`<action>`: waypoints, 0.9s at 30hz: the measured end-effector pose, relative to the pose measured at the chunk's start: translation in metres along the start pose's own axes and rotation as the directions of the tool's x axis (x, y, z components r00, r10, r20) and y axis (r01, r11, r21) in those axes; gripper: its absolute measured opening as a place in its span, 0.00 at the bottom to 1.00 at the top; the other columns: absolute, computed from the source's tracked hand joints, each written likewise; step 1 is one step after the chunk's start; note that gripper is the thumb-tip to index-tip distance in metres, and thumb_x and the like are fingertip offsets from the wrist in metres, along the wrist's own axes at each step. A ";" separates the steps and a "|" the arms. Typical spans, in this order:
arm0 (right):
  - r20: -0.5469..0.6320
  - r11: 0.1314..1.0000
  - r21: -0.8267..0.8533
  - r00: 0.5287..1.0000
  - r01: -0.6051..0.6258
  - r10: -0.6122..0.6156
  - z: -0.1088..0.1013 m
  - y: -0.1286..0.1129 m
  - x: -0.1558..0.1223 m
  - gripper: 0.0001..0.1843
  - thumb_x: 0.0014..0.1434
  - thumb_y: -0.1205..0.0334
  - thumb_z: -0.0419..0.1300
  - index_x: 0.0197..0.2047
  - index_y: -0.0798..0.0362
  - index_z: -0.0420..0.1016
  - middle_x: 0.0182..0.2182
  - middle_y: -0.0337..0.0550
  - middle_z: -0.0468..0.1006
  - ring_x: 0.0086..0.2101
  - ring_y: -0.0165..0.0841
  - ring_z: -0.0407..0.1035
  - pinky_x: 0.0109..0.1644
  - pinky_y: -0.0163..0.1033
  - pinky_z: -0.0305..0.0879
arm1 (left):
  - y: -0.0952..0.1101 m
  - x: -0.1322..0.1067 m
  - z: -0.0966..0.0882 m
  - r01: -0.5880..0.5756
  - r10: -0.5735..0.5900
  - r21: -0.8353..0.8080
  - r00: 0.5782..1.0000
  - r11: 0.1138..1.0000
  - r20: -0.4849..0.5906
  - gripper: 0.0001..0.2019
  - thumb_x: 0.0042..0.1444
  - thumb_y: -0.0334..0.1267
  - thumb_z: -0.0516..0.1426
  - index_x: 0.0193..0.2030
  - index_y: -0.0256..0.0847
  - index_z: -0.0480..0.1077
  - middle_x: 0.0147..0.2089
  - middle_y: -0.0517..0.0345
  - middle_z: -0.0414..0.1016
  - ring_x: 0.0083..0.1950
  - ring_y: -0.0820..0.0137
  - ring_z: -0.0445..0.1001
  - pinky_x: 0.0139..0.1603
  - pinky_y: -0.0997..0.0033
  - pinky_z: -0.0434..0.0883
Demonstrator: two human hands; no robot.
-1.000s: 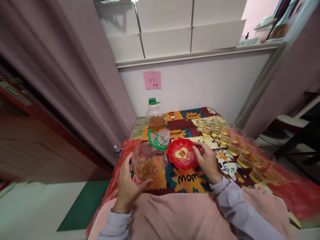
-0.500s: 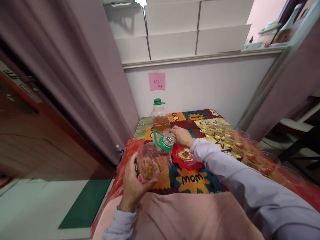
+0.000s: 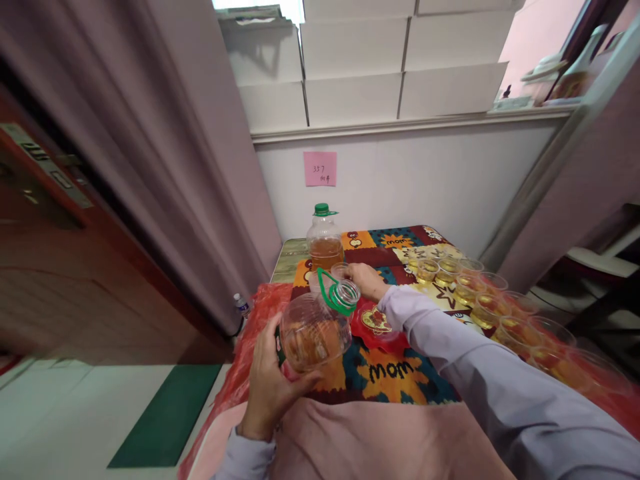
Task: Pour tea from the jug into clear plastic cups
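My left hand (image 3: 273, 380) is wrapped round a clear plastic jug (image 3: 313, 333) with a green handle ring at its uncapped neck. The jug is tilted, its mouth toward the right. Beyond the neck, my right hand (image 3: 367, 280) has its fingers closed on a clear plastic cup (image 3: 341, 271), partly hidden by the jug; its contents cannot be made out. Behind them a second jug (image 3: 325, 247), capped in green, stands upright, part full of amber liquid. A red scalloped plate (image 3: 375, 340) with a gold heart design lies below my right wrist.
Rows of clear cups (image 3: 470, 287) holding pale yellow liquid stand along the table's right side. A patterned cloth (image 3: 395, 373) covers the table, with red plastic sheeting (image 3: 250, 343) at its left edge. A small bottle (image 3: 241, 305) stands beyond that edge. A pink note (image 3: 320, 169) hangs on the wall.
The view has shifted slightly, so things sit a little lower and further right. Both hands keep their holds on the jug and the cup, with little visible change between them.
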State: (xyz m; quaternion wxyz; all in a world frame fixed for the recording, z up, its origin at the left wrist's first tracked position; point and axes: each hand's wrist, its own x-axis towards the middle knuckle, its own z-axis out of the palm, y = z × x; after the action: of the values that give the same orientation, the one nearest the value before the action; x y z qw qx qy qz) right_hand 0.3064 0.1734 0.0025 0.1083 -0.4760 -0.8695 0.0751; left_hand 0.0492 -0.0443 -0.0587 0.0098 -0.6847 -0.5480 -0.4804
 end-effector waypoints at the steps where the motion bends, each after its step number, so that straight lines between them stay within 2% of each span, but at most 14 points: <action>1: -0.019 1.000 0.018 1.000 -0.003 0.003 0.001 0.002 0.001 0.08 0.72 0.64 0.68 0.45 0.54 0.92 0.47 0.57 0.92 0.48 0.45 0.86 0.50 0.38 0.72 | 0.000 0.000 0.000 -0.004 0.004 -0.001 1.000 1.000 -0.003 0.58 0.53 0.72 0.73 0.81 0.42 0.61 0.76 0.31 0.73 0.75 0.35 0.76 0.73 0.31 0.75; 5: -0.136 0.996 0.094 0.991 0.006 0.007 0.007 0.008 0.005 0.04 0.68 0.65 0.72 0.43 0.53 0.92 0.44 0.53 0.92 0.44 0.42 0.85 0.46 0.37 0.72 | 0.000 0.000 0.002 -0.008 0.008 -0.014 1.000 1.000 -0.014 0.58 0.53 0.71 0.74 0.81 0.43 0.62 0.75 0.33 0.74 0.75 0.36 0.76 0.73 0.32 0.75; 8: -0.245 0.989 0.145 0.970 0.032 0.005 0.007 0.009 0.006 0.06 0.71 0.64 0.71 0.42 0.52 0.91 0.42 0.51 0.91 0.42 0.39 0.84 0.46 0.37 0.72 | -0.003 0.000 0.002 0.006 -0.006 -0.007 1.000 1.000 -0.015 0.59 0.52 0.72 0.73 0.82 0.42 0.61 0.76 0.31 0.73 0.76 0.35 0.75 0.73 0.30 0.74; 12: -0.396 0.976 0.197 0.918 0.089 -0.004 -0.009 0.014 -0.003 0.08 0.73 0.64 0.68 0.41 0.51 0.89 0.42 0.49 0.90 0.43 0.38 0.82 0.50 0.39 0.73 | -0.007 0.001 0.001 0.012 -0.012 -0.001 1.000 1.000 0.000 0.61 0.51 0.73 0.73 0.82 0.40 0.60 0.76 0.29 0.72 0.76 0.33 0.74 0.74 0.29 0.73; 16: -0.495 0.964 0.219 0.868 0.154 -0.026 -0.025 0.028 -0.034 0.06 0.72 0.64 0.67 0.41 0.50 0.87 0.42 0.47 0.88 0.43 0.39 0.80 0.51 0.41 0.73 | -0.008 0.002 0.001 0.006 -0.006 0.002 1.000 1.000 0.009 0.60 0.51 0.72 0.74 0.81 0.40 0.61 0.77 0.29 0.72 0.76 0.33 0.74 0.73 0.30 0.74; 19: -0.467 0.958 0.226 0.883 0.175 -0.051 -0.016 0.044 -0.071 0.07 0.72 0.64 0.66 0.39 0.50 0.85 0.39 0.46 0.85 0.37 0.37 0.78 0.45 0.40 0.71 | -0.010 0.002 0.001 0.033 -0.033 0.003 0.999 0.999 -0.006 0.61 0.50 0.74 0.73 0.81 0.41 0.62 0.77 0.30 0.72 0.76 0.32 0.74 0.73 0.29 0.74; 22: -0.368 0.970 0.210 0.929 0.124 -0.039 0.008 0.058 -0.105 0.09 0.74 0.63 0.64 0.39 0.49 0.83 0.39 0.46 0.84 0.36 0.37 0.77 0.43 0.40 0.70 | -0.010 0.003 0.003 0.069 -0.069 -0.003 0.998 0.998 -0.009 0.61 0.48 0.76 0.73 0.81 0.41 0.62 0.76 0.30 0.72 0.76 0.32 0.74 0.74 0.28 0.73; 27: -0.295 0.976 0.202 0.955 0.079 -0.016 0.042 0.069 -0.134 0.12 0.75 0.64 0.61 0.38 0.49 0.82 0.39 0.47 0.85 0.36 0.38 0.79 0.41 0.40 0.71 | -0.005 0.008 0.003 0.097 -0.097 -0.002 0.995 0.995 0.007 0.61 0.48 0.78 0.71 0.80 0.42 0.63 0.77 0.31 0.71 0.77 0.31 0.73 0.75 0.26 0.71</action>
State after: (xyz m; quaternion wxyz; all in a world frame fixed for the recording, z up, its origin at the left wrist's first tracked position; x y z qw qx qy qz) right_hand 0.4218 0.0962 -0.0695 0.2872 -0.4464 -0.8424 0.0933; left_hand 0.0467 -0.0341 -0.0577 -0.0165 -0.6590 -0.5801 -0.4785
